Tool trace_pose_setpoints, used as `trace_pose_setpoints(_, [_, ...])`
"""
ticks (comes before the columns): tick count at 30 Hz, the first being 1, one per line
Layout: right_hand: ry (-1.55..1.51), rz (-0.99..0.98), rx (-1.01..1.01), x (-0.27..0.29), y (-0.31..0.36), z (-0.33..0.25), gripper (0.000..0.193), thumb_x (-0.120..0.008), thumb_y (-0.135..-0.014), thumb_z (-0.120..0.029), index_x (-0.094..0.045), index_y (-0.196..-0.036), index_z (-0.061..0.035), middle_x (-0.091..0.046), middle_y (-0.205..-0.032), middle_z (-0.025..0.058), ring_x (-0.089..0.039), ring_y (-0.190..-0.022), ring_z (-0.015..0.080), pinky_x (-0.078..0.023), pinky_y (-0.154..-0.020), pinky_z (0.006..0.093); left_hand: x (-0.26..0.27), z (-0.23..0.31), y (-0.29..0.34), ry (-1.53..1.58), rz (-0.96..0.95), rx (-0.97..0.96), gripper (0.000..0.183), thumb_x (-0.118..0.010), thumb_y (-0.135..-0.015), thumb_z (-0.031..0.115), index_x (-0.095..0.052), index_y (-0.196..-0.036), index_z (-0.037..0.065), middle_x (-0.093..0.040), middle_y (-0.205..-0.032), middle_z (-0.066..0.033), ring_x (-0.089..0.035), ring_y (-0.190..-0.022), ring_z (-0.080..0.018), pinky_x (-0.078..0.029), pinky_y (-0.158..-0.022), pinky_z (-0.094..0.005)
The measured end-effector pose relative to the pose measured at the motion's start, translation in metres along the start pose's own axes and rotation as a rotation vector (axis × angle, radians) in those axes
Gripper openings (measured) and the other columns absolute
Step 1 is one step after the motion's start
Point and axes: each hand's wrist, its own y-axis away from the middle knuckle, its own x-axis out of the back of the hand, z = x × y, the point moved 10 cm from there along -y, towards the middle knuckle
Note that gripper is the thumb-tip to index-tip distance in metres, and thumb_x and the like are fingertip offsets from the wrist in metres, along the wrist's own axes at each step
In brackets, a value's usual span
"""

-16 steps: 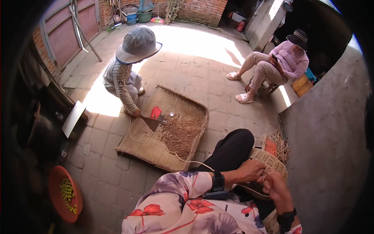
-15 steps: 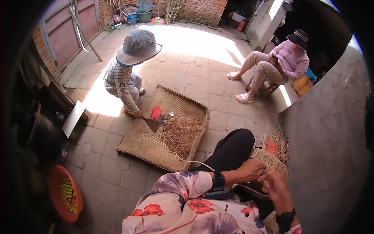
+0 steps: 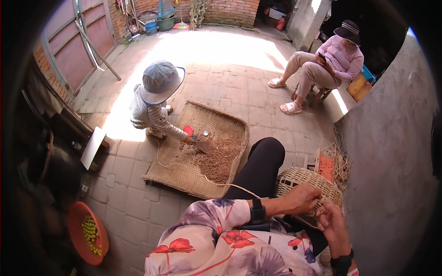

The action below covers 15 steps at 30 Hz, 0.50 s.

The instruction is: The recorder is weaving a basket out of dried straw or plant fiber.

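Note:
A pale woven basket [image 3: 294,178] rests on my lap, tipped with its rim toward me. My left hand [image 3: 301,198] is closed at the rim, thumb and fingers pressed together on the weave. Just right of it, my right hand [image 3: 332,223] has curled fingers pinching a strand of cord at the same rim; the fingertips partly hide it. A long pale cord [image 3: 207,178] runs from the flat woven tray [image 3: 172,172] on the floor toward my left forearm and the basket.
Beyond the tray, a small person in a sun hat [image 3: 159,83] bends over brown grains [image 3: 221,161] with a flat scraper [image 3: 202,146]. Another person [image 3: 340,62] sits at the right with a phone. A cord bundle [image 3: 341,161], grey wall [image 3: 391,152] and red basin of green fruit [image 3: 76,239] stand nearby.
My hands have drawn slightly apart at the rim, and more of the basket shows. The small person leans lower, with the scraper moved right into the grains. The whole view has shifted slightly.

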Motion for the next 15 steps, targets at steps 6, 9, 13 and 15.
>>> trace_pose_setpoints(6, [-0.007,-0.058,0.001,-0.004,0.004,-0.003,0.011,-0.056,-0.094,-0.021,-0.055,-0.094,-0.0095,-0.066,-0.074,0.0097,-0.042,-0.039,0.0088,-0.037,-0.034,0.0255,0.004,0.007,0.001,-0.075,-0.033,-0.001,0.016,-0.062,-0.080,0.013,-0.064,-0.088,-0.001,-0.064,-0.075,-0.0226,-0.065,-0.075,-0.0420,-0.051,-0.069,-0.0480])
trace_pose_setpoints(9, [0.059,-0.102,0.024,-0.013,0.005,-0.007,0.013,-0.054,-0.094,-0.019,-0.053,-0.097,-0.0070,-0.065,-0.074,0.0113,-0.043,-0.039,0.0090,-0.038,-0.035,0.0256,0.006,0.008,0.001,-0.098,-0.037,-0.011,0.016,-0.062,-0.080,0.014,-0.062,-0.088,0.000,-0.064,-0.074,-0.0223,-0.064,-0.074,-0.0427,-0.050,-0.067,-0.0487])
trace_pose_setpoints(13, [0.084,-0.145,0.040,-0.021,0.006,-0.009,0.024,-0.054,-0.093,-0.017,-0.052,-0.111,-0.0008,-0.064,-0.075,0.0118,-0.046,-0.042,0.0079,-0.039,-0.037,0.0223,0.003,0.008,-0.005,-0.190,-0.128,0.013,0.016,-0.062,-0.077,0.014,-0.061,-0.087,0.001,-0.064,-0.073,-0.0215,-0.063,-0.072,-0.0424,-0.049,-0.067,-0.0499])
trace_pose_setpoints(15, [0.092,-0.159,0.049,-0.023,0.007,-0.009,0.026,-0.054,-0.093,-0.017,-0.052,-0.113,-0.0005,-0.064,-0.076,0.0122,-0.048,-0.042,0.0081,-0.041,-0.037,0.0220,0.005,0.008,-0.009,-0.176,-0.135,0.014,0.015,-0.063,-0.076,0.014,-0.061,-0.084,0.001,-0.063,-0.072,-0.0211,-0.063,-0.071,-0.0424,-0.049,-0.067,-0.0504])
